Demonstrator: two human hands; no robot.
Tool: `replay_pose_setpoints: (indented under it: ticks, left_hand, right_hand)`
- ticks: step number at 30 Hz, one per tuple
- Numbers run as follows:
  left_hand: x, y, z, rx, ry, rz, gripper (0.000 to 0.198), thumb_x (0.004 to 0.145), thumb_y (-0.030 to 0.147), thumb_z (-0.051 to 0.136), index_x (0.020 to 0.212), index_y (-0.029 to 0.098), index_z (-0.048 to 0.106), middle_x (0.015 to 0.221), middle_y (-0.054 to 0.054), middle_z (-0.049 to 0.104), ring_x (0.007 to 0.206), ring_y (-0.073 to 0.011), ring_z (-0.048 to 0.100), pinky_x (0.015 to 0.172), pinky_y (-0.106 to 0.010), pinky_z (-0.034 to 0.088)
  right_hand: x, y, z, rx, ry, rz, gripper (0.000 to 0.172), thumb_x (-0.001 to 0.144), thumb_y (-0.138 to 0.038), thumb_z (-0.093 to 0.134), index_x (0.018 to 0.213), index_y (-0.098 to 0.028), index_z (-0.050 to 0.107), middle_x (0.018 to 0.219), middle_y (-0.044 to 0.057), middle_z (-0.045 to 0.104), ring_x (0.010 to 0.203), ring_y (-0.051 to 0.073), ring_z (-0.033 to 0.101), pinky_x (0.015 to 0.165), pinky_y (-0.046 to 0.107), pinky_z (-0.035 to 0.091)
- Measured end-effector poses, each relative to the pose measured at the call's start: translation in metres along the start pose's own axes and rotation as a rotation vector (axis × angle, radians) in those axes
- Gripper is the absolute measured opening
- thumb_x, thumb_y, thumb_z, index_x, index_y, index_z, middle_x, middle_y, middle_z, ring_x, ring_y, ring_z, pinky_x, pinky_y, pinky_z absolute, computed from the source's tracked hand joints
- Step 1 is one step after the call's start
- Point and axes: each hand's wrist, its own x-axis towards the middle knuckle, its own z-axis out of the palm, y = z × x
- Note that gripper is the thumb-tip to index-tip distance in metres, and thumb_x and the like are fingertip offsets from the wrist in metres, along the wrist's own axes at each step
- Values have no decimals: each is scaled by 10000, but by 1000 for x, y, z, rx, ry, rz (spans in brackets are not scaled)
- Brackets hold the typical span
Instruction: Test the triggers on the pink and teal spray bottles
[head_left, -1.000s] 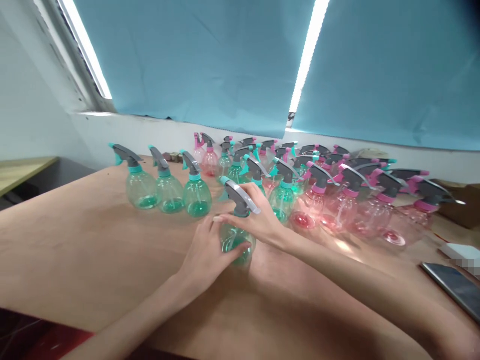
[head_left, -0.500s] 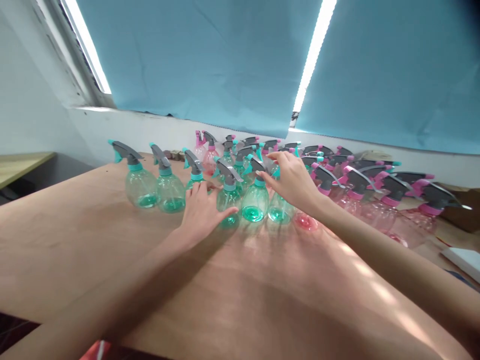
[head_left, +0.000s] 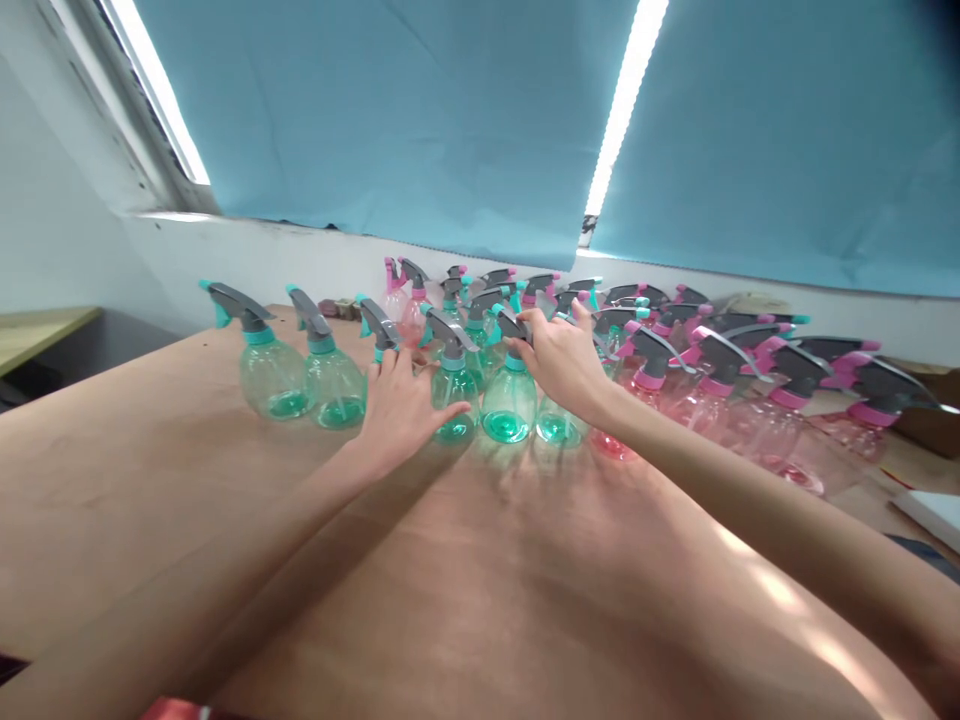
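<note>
A front row of green-tinted spray bottles with grey and turquoise trigger heads stands upright in the head view. My left hand [head_left: 401,405] is in front of the third spray bottle [head_left: 381,328] from the left, hiding most of its body. Its fingers are apart, and the thumb reaches across the fourth spray bottle [head_left: 453,385]. My right hand [head_left: 568,362] has its thumb and finger closed around the rear of the grey head of the fifth green spray bottle [head_left: 508,405]. Behind that hand, another green spray bottle [head_left: 559,424] is partly hidden.
Two more green spray bottles [head_left: 274,378] stand at the left of the wooden table [head_left: 487,570]. Pink spray bottles [head_left: 776,425] crowd the right side, with mixed ones behind. A white flat object [head_left: 934,515] lies at the right edge. Blue sheeting [head_left: 390,120] covers the window.
My right hand has moved slightly left, its finger coming down onto the fifth bottle's head. My left hand stays at the third bottle. The camera view has shifted slightly.
</note>
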Motion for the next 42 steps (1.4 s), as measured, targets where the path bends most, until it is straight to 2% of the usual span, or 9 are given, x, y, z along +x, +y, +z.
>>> replay_pose_setpoints:
  ticks: [9, 16, 19, 21, 24, 27, 31, 36, 42]
  left_hand:
    - [4, 0, 7, 29, -13, -26, 562, 863, 594, 588, 1111, 90, 587, 1183, -184, 518, 1103, -392, 461, 923, -509, 361]
    - [-17, 20, -10, 35, 40, -49, 583, 877, 566, 579, 1219, 95, 547, 1108, -174, 523, 1073, -368, 469, 902, -500, 398]
    - [-31, 38, -19, -138, 62, 48, 540, 891, 516, 571, 1266, 132, 517, 1108, -144, 535, 1053, -335, 495, 909, -487, 419]
    - [-40, 52, -21, -327, -52, 116, 538, 898, 522, 555, 1306, 180, 482, 1143, -117, 546, 1069, -322, 519, 914, -476, 440]
    - [-51, 71, -17, -567, -240, 59, 685, 840, 572, 613, 1378, 213, 388, 1281, -138, 514, 1160, -353, 514, 918, -489, 466]
    - [-57, 85, -9, -784, -284, 74, 816, 798, 567, 668, 1449, 276, 272, 1421, -119, 431, 1282, -370, 431, 967, -509, 448]
    - [-61, 101, 3, -965, -344, 83, 760, 815, 439, 702, 1433, 288, 286, 1440, -105, 432, 1300, -339, 434, 1023, -552, 400]
    - [-61, 123, 14, -1055, -375, 111, 798, 796, 394, 734, 1441, 282, 279, 1498, -112, 350, 1317, -339, 422, 1022, -533, 426]
    - [-60, 152, 20, -1103, -419, 160, 805, 810, 394, 725, 1452, 285, 252, 1443, -113, 429, 1284, -338, 465, 1026, -531, 431]
  right_hand:
    - [-13, 1, -14, 78, 9, -19, 309, 950, -303, 452, 1133, -92, 584, 714, 50, 691, 774, 235, 659, 1003, 412, 244]
    - [-32, 0, -38, 146, -35, -29, 290, 932, -321, 509, 1122, -117, 588, 619, 10, 655, 648, 203, 626, 962, 380, 304]
    - [-44, -2, -51, 170, -35, -48, 268, 932, -301, 513, 1119, -124, 587, 636, 5, 654, 649, 192, 627, 995, 395, 292]
    - [-53, -2, -60, 184, -27, -67, 254, 934, -292, 510, 1125, -140, 581, 655, 2, 656, 638, 185, 626, 1008, 413, 298]
    - [-69, -2, -74, 213, -29, -85, 263, 937, -300, 507, 1166, -181, 559, 641, -21, 634, 601, 167, 607, 1029, 434, 302]
    - [-84, 0, -86, 239, -36, -73, 278, 933, -306, 519, 1193, -211, 549, 610, -42, 600, 572, 153, 581, 1039, 437, 314]
    - [-103, 10, -99, 275, 3, -30, 265, 911, -295, 555, 1165, -220, 559, 608, -41, 598, 591, 163, 581, 1027, 454, 345]
    - [-127, 37, -108, 415, -24, 2, 359, 881, -368, 606, 1213, -251, 533, 797, -2, 669, 755, 178, 645, 989, 444, 400]
    - [-154, 71, -104, 763, -177, 69, 560, 788, -423, 702, 1267, -239, 478, 1169, 78, 640, 1055, 243, 615, 877, 380, 500]
